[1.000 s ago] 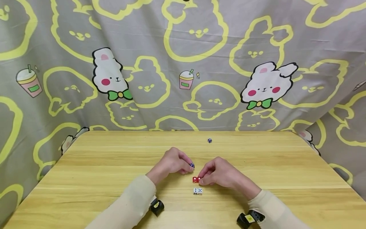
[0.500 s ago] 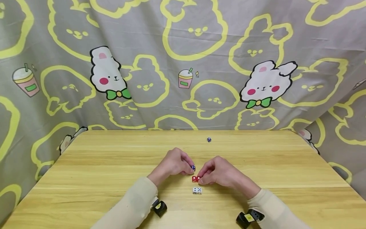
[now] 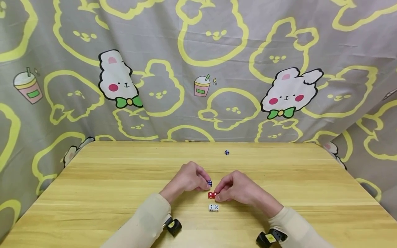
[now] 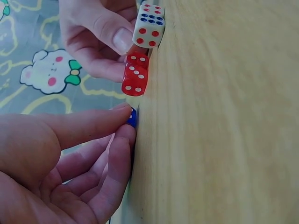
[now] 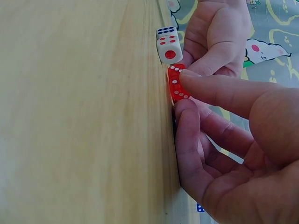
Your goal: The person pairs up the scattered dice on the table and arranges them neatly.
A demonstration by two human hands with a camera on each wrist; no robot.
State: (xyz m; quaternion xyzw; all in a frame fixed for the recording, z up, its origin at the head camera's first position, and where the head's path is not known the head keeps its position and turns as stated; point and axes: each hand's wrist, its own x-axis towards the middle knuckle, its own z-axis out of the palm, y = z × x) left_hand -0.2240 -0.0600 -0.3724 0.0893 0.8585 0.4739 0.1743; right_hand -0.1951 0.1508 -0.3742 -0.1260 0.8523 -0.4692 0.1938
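Observation:
My left hand pinches a blue die with white pips between thumb and fingers, just behind a pair of red dice. Those red dice sit side by side with white pips up. On the right one, the thumb and fingertips of my right hand pinch from the right. Nearer to me, two white dice lie side by side in line with the red pair. In the left wrist view, the held blue die is mostly covered by the fingers. The right wrist view shows the pinched red die partly behind the thumb.
Another blue die lies alone toward the back of the wooden table. Behind the table hangs a grey curtain with cartoon prints. Each wrist carries a small black camera.
My left hand has shifted slightly toward me and to the right, bringing its blue die closer to the red pair. The right hand keeps its place on the red die.

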